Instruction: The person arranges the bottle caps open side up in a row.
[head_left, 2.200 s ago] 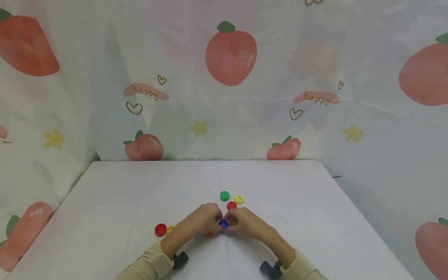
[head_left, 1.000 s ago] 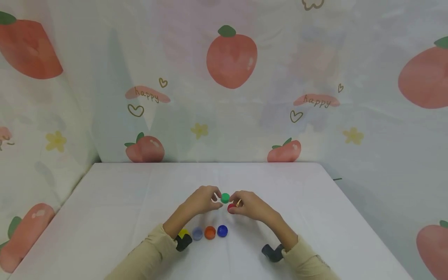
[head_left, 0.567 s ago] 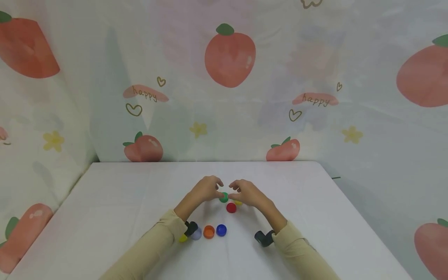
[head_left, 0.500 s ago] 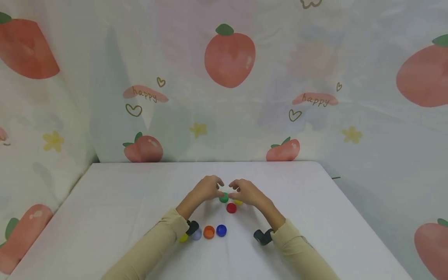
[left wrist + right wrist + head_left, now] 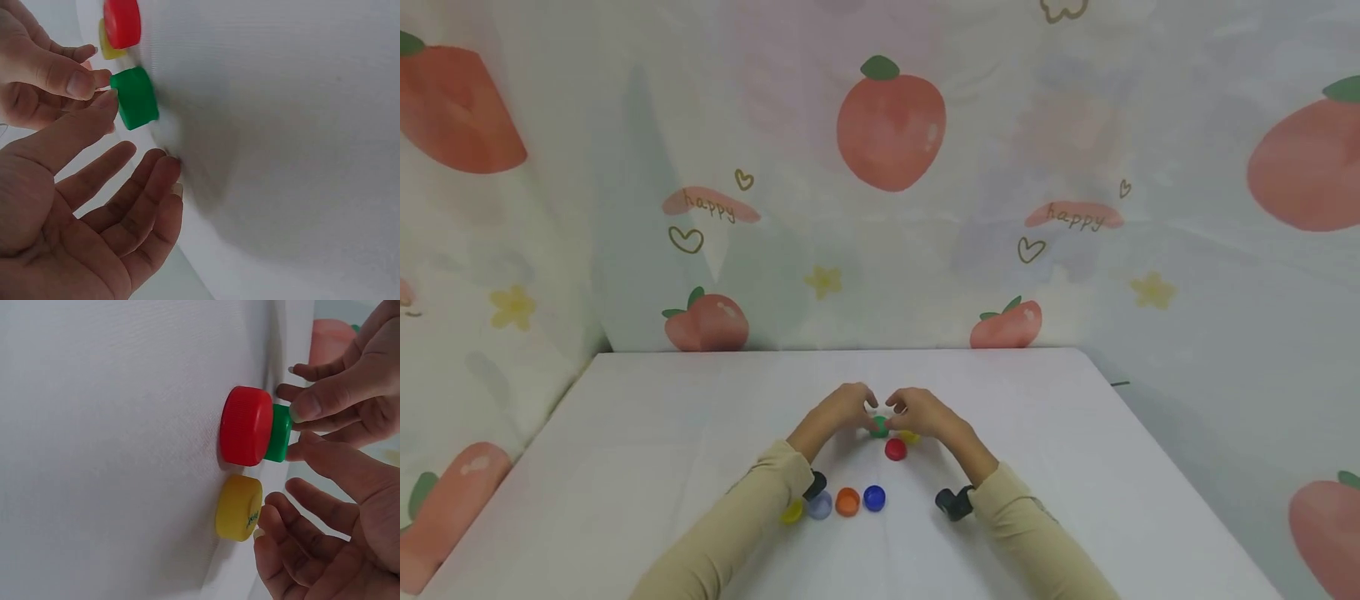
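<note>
Both hands meet over a small green bottle cap (image 5: pixel 878 428) toward the far middle of the table. My left hand (image 5: pixel 847 407) touches the cap's edge with its thumb (image 5: pixel 100 112), while its other fingers (image 5: pixel 140 212) bend loosely away from it. From the other side my right hand (image 5: pixel 922 412) has its thumb (image 5: pixel 322 450) at the green cap, its fingers loosely bent. A red cap (image 5: pixel 247 426) stands just nearer than the green one. Beside them a yellow cap (image 5: pixel 239 507) with a small dark mark on top sits under the right fingers.
Nearer the body lies a row of caps: yellow (image 5: pixel 792 512), pale blue (image 5: pixel 819 505), orange (image 5: pixel 847 502) and blue (image 5: pixel 874 499). The left sleeve (image 5: pixel 730 521) partly covers the yellow one. White cloth covers the table (image 5: pixel 1112 508); a fruit-printed curtain (image 5: pixel 880 275) stands behind.
The hands have left the blue cap, now in the row, and moved away from the body to the green cap. Since half a second ago they have drawn slightly closer together.
</note>
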Available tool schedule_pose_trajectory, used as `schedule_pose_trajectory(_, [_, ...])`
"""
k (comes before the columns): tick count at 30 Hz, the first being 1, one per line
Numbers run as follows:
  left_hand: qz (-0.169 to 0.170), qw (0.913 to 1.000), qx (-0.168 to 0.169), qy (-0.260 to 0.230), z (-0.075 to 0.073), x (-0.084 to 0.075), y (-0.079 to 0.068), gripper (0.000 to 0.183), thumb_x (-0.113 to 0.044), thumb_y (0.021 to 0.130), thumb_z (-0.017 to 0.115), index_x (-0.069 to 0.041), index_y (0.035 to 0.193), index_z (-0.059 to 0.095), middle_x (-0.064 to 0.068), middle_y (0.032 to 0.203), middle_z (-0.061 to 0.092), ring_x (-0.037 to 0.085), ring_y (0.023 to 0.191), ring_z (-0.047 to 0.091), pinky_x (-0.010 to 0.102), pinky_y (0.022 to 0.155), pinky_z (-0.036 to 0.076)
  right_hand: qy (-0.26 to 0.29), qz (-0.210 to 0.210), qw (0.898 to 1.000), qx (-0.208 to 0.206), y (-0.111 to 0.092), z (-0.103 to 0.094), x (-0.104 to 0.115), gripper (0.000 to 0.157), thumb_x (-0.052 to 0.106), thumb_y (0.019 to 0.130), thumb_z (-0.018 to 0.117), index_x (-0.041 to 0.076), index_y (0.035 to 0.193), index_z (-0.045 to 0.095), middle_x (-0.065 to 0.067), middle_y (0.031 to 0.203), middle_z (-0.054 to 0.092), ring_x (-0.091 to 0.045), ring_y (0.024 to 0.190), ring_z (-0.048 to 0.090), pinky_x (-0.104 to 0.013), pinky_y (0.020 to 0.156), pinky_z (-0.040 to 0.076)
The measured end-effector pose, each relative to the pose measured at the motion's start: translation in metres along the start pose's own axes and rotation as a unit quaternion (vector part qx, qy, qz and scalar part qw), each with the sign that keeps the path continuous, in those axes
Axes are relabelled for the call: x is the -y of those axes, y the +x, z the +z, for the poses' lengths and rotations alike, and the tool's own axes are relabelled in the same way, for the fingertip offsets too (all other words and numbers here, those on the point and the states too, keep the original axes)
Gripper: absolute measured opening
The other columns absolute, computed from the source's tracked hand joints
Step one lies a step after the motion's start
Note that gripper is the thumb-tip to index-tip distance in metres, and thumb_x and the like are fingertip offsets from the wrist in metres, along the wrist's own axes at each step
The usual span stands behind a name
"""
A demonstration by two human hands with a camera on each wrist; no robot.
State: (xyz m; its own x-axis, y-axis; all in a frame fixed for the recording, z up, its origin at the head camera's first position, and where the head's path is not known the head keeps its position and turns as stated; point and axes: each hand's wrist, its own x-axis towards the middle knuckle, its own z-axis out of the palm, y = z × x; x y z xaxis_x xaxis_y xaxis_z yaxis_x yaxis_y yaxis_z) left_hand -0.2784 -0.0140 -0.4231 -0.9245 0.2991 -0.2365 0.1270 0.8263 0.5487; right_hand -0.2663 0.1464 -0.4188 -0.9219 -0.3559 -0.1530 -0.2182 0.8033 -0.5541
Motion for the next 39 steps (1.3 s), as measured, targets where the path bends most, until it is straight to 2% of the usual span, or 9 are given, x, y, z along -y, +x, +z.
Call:
schedule_pose_trajectory(6, [-0.002, 1.0000, -0.004, 0.003, 0.003, 0.001, 0.000, 0.033, -0.017, 0.077, 0.079, -0.006, 0.106, 0.067, 0.008, 0.104, 0.063, 0.024, 0.096, 0.059, 0.039, 0.085, 0.048, 0.000, -0.009, 1.000, 0.021, 0.004, 0.004, 0.000, 0.035, 0.015, 0.082, 0.074, 0.001, 0.113, 0.062, -0.009, 0.099, 0.063, -0.021, 0.089, 0.059, -0.035, 0.080, 0.051])
schedule_pose_trajectory(14, [0.014, 0.9997, 0.000, 0.019, 0.003, 0.000, -0.003, 0.023, -0.015, 0.078, 0.077, -0.006, 0.099, 0.070, 0.005, 0.094, 0.065, 0.021, 0.088, 0.059, 0.036, 0.081, 0.049, -0.009, -0.015, 0.999, 0.032, 0.005, 0.003, 0.002, 0.033, 0.013, 0.081, 0.075, 0.002, 0.111, 0.065, -0.006, 0.096, 0.065, -0.020, 0.088, 0.058, -0.035, 0.082, 0.050])
schedule_pose_trajectory(27, [-0.008, 0.9994, 0.017, 0.029, 0.002, -0.002, -0.002, 0.025, -0.015, 0.079, 0.076, -0.005, 0.100, 0.068, 0.005, 0.090, 0.063, 0.021, 0.084, 0.058, 0.036, 0.080, 0.050, -0.023, -0.040, 0.999, 0.029, 0.006, 0.008, -0.001, 0.029, 0.013, 0.079, 0.077, 0.004, 0.105, 0.068, -0.002, 0.089, 0.064, -0.017, 0.083, 0.058, -0.034, 0.080, 0.050])
schedule_pose_trajectory(34, [0.019, 0.9995, 0.001, 0.027, -0.001, -0.002, -0.003, 0.026, -0.016, 0.081, 0.075, -0.003, 0.101, 0.067, 0.006, 0.089, 0.064, 0.020, 0.082, 0.059, 0.034, 0.078, 0.050, -0.021, -0.078, 0.997, 0.005, 0.004, 0.004, -0.003, 0.027, 0.009, 0.081, 0.074, 0.003, 0.106, 0.067, -0.005, 0.095, 0.065, -0.019, 0.086, 0.059, -0.034, 0.079, 0.051])
schedule_pose_trajectory(39, [0.043, 0.9989, -0.005, 0.021, -0.007, 0.000, -0.005, 0.027, -0.021, 0.085, 0.071, -0.003, 0.104, 0.069, 0.006, 0.093, 0.066, 0.018, 0.082, 0.060, 0.032, 0.076, 0.051, -0.018, -0.086, 0.996, -0.009, 0.002, 0.002, -0.001, 0.027, 0.011, 0.082, 0.072, 0.003, 0.108, 0.066, -0.006, 0.098, 0.064, -0.021, 0.091, 0.059, -0.034, 0.079, 0.051])
